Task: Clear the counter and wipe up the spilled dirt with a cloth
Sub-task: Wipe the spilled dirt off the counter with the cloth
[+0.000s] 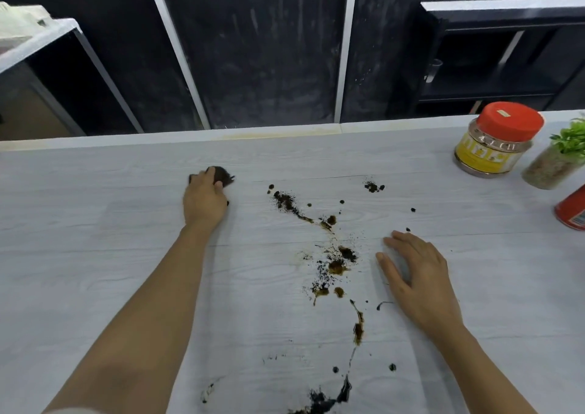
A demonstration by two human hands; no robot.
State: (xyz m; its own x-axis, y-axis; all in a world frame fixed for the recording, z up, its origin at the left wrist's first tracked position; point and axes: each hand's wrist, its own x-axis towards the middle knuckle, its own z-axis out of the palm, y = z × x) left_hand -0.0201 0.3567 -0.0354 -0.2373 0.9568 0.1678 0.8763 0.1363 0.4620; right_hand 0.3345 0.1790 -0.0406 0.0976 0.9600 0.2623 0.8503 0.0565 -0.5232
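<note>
Spilled dirt [335,261] on counter [95,223] | left hand [204,201] grips dark cloth [223,175] | right hand [418,274] flat, fingers spread

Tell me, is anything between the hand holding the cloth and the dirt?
Nothing visible. Only bare counter lies between the left hand, gripping the cloth, and the dirt. The right hand rests right of the dirt.

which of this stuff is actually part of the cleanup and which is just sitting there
Part of the job:
- spilled dirt
- counter
- dark wad, maybe the cloth, gripped by the left hand
- right hand, flat on the counter

Just sitting there, at the right end:
- red-lidded jar
- potted plant
- red can
- black shelf, behind the counter
</note>
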